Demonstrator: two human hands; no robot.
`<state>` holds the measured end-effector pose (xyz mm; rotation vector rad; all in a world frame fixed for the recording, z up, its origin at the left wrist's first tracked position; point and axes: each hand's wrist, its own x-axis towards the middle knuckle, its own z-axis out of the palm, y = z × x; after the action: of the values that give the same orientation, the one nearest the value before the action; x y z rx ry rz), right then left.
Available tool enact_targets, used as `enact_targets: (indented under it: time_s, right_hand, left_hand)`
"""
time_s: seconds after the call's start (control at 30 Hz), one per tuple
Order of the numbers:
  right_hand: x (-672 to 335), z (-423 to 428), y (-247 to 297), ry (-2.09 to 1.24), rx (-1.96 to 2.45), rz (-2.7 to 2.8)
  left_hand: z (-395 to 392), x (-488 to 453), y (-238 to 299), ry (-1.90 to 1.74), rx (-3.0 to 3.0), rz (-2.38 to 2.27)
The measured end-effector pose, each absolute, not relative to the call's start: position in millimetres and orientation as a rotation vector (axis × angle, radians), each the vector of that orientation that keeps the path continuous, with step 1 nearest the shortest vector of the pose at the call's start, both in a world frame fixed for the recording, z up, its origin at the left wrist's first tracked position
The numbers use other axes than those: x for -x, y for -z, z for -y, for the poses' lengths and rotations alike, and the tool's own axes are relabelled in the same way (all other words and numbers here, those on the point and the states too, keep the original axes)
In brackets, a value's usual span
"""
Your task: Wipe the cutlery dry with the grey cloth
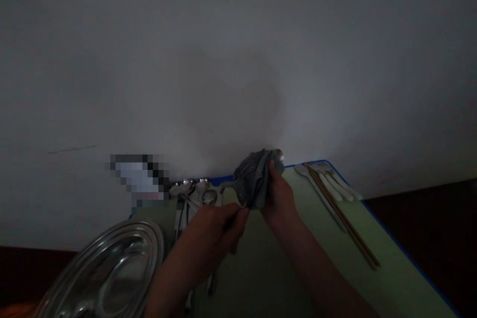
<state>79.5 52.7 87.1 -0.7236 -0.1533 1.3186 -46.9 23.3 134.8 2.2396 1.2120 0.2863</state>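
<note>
My right hand [281, 198] is closed round a dark checked cloth [251, 176], held up over the table. From the cloth's upper right a rounded shiny metal end [279, 155] sticks out, looking like a spoon's bowl; the middle is wrapped and hidden. At the cloth's lower edge, my left hand [223, 223] pinches the thin handle of this spoon. Below and left of my left hand lie several metal spoons [188, 186], bowls towards the wall, their handles partly covered by my forearm.
A divided metal tray [154, 238] stands at the table's left. On the right lie brown chopsticks [350, 231], a light long-handled spoon [320, 194] and white-handled forks [337, 186]. A pixelated object [137, 176] is at the back left. The wall [238, 59] rises behind the green tabletop [268, 273].
</note>
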Motion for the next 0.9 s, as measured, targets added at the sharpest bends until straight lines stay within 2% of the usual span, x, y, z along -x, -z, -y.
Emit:
enact_targets:
  time_s: [0.1,0.33,0.43,0.57,0.77,0.9]
  right_hand:
    - [-92.2,-58.1,-83.8,-1.297,0.673,0.116]
    - [-110.0,-58.6,-92.5,-0.907,0.824,0.326]
    - [-108.1,-59.8,-86.6,-0.85,0.896,0.374]
    - [-94.9,-60.5,-72.9,-0.898,1.036,0.441]
    - [-76.9,-55.6,-53.8,-1.25,1.111,0.636]
    - [-83.9,-48.0,-27.5,-1.248,1.283,0.917]
  left_hand:
    - [-19.8,44.0,-133.6,-0.203,-2.279,-1.186]
    - [-15.4,61.2,-147.2,-0.183,-2.202,-1.137]
    - [-17.6,62.7,-147.3,-0.219,-2.177,-1.186]
    - [-28.3,57.6,-131.6,-0.302,-2.179,-1.314]
    - [-46.7,74.3,-118.3,-0.243,-2.201,-1.555]
    - [-45.3,80.7,-128.0,-0.238,-2.198,-1.72]
